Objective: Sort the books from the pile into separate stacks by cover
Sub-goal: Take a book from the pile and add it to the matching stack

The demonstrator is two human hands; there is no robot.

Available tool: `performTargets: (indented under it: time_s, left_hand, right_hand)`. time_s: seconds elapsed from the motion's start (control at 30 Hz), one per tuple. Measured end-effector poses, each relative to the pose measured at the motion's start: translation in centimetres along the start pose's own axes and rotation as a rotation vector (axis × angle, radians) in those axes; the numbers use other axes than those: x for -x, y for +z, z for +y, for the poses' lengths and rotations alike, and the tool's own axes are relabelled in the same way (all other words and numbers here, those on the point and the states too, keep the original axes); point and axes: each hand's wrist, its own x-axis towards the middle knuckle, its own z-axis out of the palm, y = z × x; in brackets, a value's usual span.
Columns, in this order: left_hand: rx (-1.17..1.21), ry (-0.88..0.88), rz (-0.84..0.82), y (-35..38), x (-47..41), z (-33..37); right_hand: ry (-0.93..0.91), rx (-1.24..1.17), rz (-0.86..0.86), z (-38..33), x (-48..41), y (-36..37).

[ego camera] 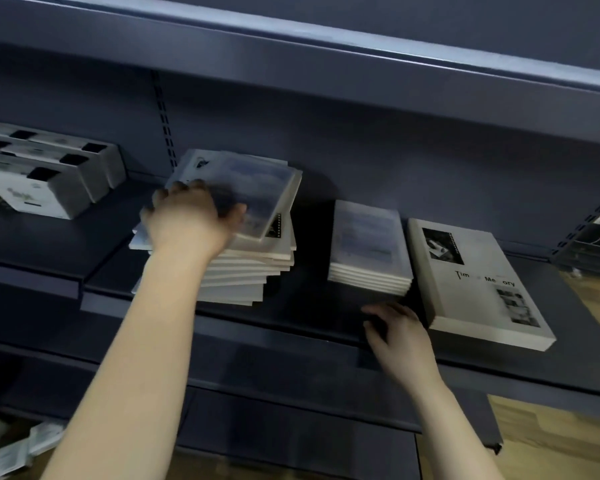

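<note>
While clamping left hand on top pale-blue paperback book of skewed white-edged pile, holding right hand loose, empty, at dark blue metal shelf edge.

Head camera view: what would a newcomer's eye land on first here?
The left hand gripping the tilted, blue-covered top book of the untidy book pile at the middle of the dark shelf. To the pile's right lie two neat stacks side by side: a low blue-cover stack and a white-cover stack printed with black photos. The right hand is empty, at the shelf's front edge just before them.
</note>
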Motion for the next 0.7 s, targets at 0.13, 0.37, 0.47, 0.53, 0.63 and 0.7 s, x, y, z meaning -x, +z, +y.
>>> performTargets:
  time_s: [0.13, 0.37, 0.47, 0.53, 0.63, 0.7]
  left_hand:
    - [0.01, -0.018, -0.085, -0.3, -1.3, -0.9]
    - [0.234, 0.03, -0.023, -1.0, -3.0, -1.8]
    - [0.446, 0.09, 0.1, -1.0, -2.0, -1.0]
    - [0.637, 0.144, 0.135, -0.6, -1.1, -0.5]
    - [0.775, 0.228, 0.18, 0.4, 0.2, 1.0]
    - [0.858, 0.262, 0.167, 1.1, 1.3, 2.5]
  right_hand:
    - [0.063, 0.025, 0.057, -0.2, 0.3, 0.7]
    - [0.08, 0.069, 0.093, -0.7, 0.5, 1.1]
    - [0.081, 0.066, 0.118, -0.8, 0.4, 1.3]
    - [0.075, 0.063, 0.123, -0.6, 0.3, 1.4]
    - [0.051, 0.078, 0.096, -0.2, 0.4, 1.4]
    - [0.039, 0.064, 0.075, -0.2, 0.3, 1.0]
